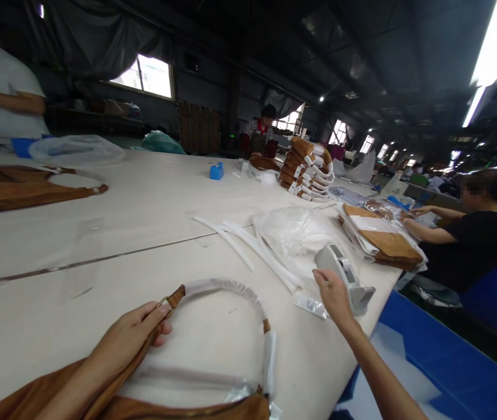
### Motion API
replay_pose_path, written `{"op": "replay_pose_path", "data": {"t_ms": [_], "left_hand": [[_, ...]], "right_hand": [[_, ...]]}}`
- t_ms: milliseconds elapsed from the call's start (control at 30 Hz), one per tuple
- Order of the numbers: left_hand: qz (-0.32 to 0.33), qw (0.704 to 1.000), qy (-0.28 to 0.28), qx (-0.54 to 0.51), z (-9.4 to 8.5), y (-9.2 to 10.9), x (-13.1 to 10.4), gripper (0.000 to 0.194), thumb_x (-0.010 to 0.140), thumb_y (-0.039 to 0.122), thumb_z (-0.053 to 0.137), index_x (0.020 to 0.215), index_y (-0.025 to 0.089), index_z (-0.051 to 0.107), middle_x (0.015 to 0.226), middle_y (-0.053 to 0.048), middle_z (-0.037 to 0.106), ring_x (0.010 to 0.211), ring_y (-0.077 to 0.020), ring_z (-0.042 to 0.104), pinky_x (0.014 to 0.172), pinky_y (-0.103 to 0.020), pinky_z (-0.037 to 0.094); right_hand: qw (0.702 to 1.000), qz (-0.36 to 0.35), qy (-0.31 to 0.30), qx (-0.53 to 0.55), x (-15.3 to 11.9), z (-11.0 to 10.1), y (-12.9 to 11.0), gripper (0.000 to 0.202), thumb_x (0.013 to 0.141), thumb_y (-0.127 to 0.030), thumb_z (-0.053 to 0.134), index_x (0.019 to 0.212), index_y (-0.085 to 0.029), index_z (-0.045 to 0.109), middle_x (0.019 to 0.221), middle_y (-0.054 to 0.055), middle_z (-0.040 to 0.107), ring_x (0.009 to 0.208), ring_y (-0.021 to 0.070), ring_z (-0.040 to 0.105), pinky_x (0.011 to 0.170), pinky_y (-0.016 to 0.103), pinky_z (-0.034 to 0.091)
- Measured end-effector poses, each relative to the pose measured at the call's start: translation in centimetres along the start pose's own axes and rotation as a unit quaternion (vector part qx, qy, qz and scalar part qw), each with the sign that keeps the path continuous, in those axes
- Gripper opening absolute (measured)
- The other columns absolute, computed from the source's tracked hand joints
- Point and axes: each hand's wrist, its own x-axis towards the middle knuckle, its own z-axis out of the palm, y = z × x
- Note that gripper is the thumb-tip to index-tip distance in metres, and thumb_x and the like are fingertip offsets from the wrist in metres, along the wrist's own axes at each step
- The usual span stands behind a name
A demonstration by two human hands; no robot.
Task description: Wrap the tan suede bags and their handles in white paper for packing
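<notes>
My left hand [137,332] is closed on the strap end of a brown bag [231,408], by a metal ring at the bottom centre. The bag's handle [226,286] arches to the right of that hand, wrapped in clear plastic and white foam. At the right, my right hand [332,291] has its fingers pressed together beside a grey tape dispenser [340,265]; whatever they hold, if anything, is too small to make out. A small white label packet [310,305] lies just left of my right hand.
White foam strips [261,251] and crumpled plastic [292,230] lie beyond the handle. Stacked brown bags [303,169], folded bags [382,236] and a blue dispenser [216,171] stand farther back. People are around the table [143,204]; its edge runs along the right.
</notes>
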Motion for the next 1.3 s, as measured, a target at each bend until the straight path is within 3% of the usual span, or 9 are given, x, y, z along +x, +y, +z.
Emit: {"op": "replay_pose_path", "data": {"t_ms": [100, 233, 500, 600, 767, 867, 967, 1167, 1300], "left_hand": [[-0.016, 0.998, -0.035, -0.041, 0.2, -0.1, 0.1, 0.061, 0.057, 0.077, 0.066, 0.077, 0.019, 0.066, 0.066, -0.005, 0.070, 0.064, -0.0230, 0.065, 0.059, -0.029, 0.054], [-0.012, 0.998, -0.039, -0.043, 0.2, -0.4, 0.2, 0.058, 0.060, 0.076, 0.064, 0.074, 0.019, 0.065, 0.066, -0.005, 0.069, 0.064, -0.0221, 0.063, 0.060, -0.029, 0.052], [-0.018, 0.998, -0.045, -0.050, 0.2, -0.8, 0.5, 0.060, 0.058, 0.079, 0.064, 0.072, 0.020, 0.066, 0.065, -0.004, 0.067, 0.066, -0.0220, 0.061, 0.062, -0.029, 0.052], [-0.018, 0.998, -0.044, -0.050, 0.1, -0.8, 0.5, 0.062, 0.057, 0.080, 0.064, 0.072, 0.020, 0.066, 0.065, -0.004, 0.066, 0.064, -0.0211, 0.060, 0.060, -0.028, 0.050], [-0.004, 0.997, -0.055, -0.046, 0.1, -1.5, 0.9, 0.061, 0.060, 0.081, 0.063, 0.071, 0.021, 0.064, 0.065, -0.003, 0.066, 0.064, -0.0204, 0.059, 0.060, -0.027, 0.050], [0.010, 0.997, -0.056, -0.042, 0.0, -1.7, 0.9, 0.059, 0.064, 0.080, 0.062, 0.070, 0.021, 0.062, 0.067, -0.003, 0.066, 0.063, -0.0196, 0.060, 0.060, -0.026, 0.049], [0.013, 0.998, -0.048, -0.043, -0.1, -1.6, 0.7, 0.060, 0.066, 0.079, 0.060, 0.069, 0.020, 0.062, 0.068, -0.003, 0.067, 0.062, -0.0199, 0.062, 0.059, -0.027, 0.048], [0.015, 0.996, -0.052, -0.066, -0.1, -1.3, 0.5, 0.059, 0.064, 0.075, 0.062, 0.086, 0.020, 0.061, 0.068, -0.002, 0.068, 0.058, -0.0201, 0.062, 0.054, -0.026, 0.043], [0.033, 0.995, -0.047, -0.079, -0.2, -0.5, -0.1, 0.054, 0.069, 0.070, 0.059, 0.089, 0.020, 0.059, 0.068, -0.002, 0.068, 0.057, -0.0189, 0.060, 0.055, -0.026, 0.041]], "right_hand": [[0.999, -0.006, -0.021, -0.040, 2.8, 1.3, 1.7, 0.037, 0.087, -0.042, 0.047, 0.101, -0.017, 0.071, 0.107, 0.012, 0.071, 0.103, 0.0276, 0.064, 0.095, 0.040, 0.047], [0.993, -0.011, -0.054, -0.100, 4.7, 3.4, 2.5, 0.034, 0.085, -0.037, 0.055, 0.109, -0.016, 0.069, 0.120, 0.014, 0.066, 0.117, 0.0295, 0.057, 0.100, 0.043, 0.044], [0.979, -0.072, -0.120, -0.146, 5.2, 3.2, 2.3, 0.013, 0.086, -0.027, 0.060, 0.079, -0.020, 0.067, 0.100, 0.011, 0.072, 0.099, 0.0264, 0.063, 0.093, 0.040, 0.043], [0.983, -0.088, -0.100, -0.123, 5.3, 3.0, 1.8, 0.011, 0.085, -0.025, 0.058, 0.079, -0.020, 0.066, 0.093, 0.010, 0.071, 0.095, 0.0253, 0.063, 0.093, 0.039, 0.043], [0.994, -0.105, -0.013, -0.032, 6.2, 3.3, -0.6, 0.029, 0.084, -0.034, 0.057, 0.107, -0.018, 0.062, 0.110, 0.013, 0.063, 0.105, 0.0270, 0.057, 0.097, 0.043, 0.043], [0.992, -0.121, -0.002, 0.040, 6.8, 3.5, -2.6, 0.017, 0.079, -0.033, 0.058, 0.090, -0.021, 0.062, 0.102, 0.007, 0.060, 0.098, 0.0230, 0.057, 0.094, 0.038, 0.045], [0.988, -0.102, 0.021, 0.116, 7.1, 2.4, -3.9, 0.015, 0.078, -0.038, 0.056, 0.075, -0.023, 0.055, 0.088, 0.002, 0.058, 0.085, 0.0195, 0.056, 0.082, 0.034, 0.049], [0.963, -0.034, 0.089, 0.253, 6.1, -3.2, -5.3, 0.022, 0.078, -0.042, 0.059, 0.081, -0.023, 0.048, 0.067, -0.005, 0.054, 0.062, 0.0145, 0.053, 0.062, 0.027, 0.047], [0.914, 0.018, 0.009, 0.405, 4.1, -5.5, -8.3, 0.034, 0.069, -0.042, 0.076, 0.089, -0.023, 0.055, 0.074, -0.003, 0.066, 0.062, 0.0152, 0.061, 0.062, 0.027, 0.050]]}}
